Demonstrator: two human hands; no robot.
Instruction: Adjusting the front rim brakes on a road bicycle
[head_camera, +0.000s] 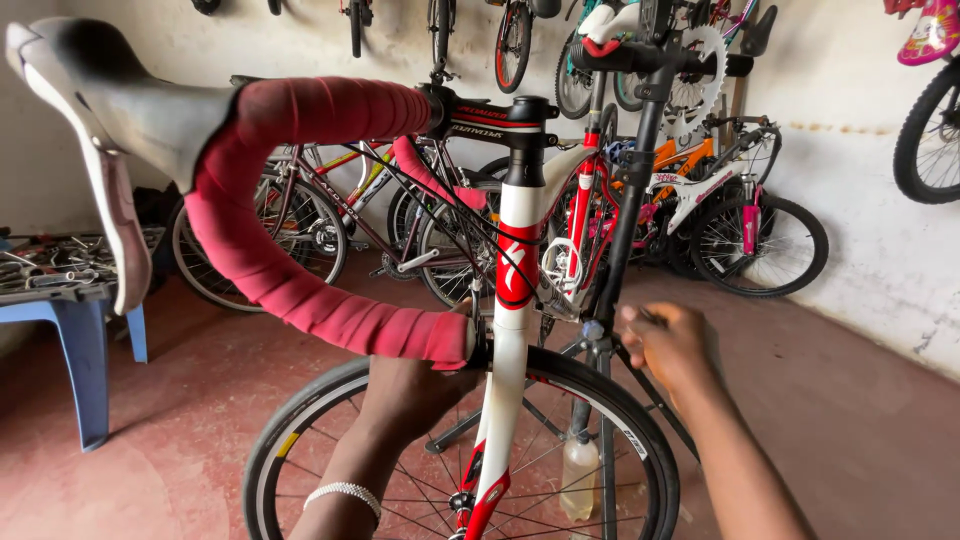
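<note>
A white and red road bike frame (515, 260) stands in front of me, with its front wheel (300, 420) at the bottom. Its drop handlebar, wrapped in red tape (290, 290), fills the upper left, with a grey brake lever hood (120, 110) on it. My left hand (410, 385) reaches up behind the bar's lower end towards the fork; its fingers are hidden. A white bead bracelet (345, 492) sits on that wrist. My right hand (668, 345) is curled at the black repair stand (625, 230), just right of its collar.
A blue plastic table (75, 330) with loose tools stands at the left. Several bikes (740, 215) lean along the back wall and others hang above. A clear plastic bottle (580, 480) sits on the red floor behind the wheel.
</note>
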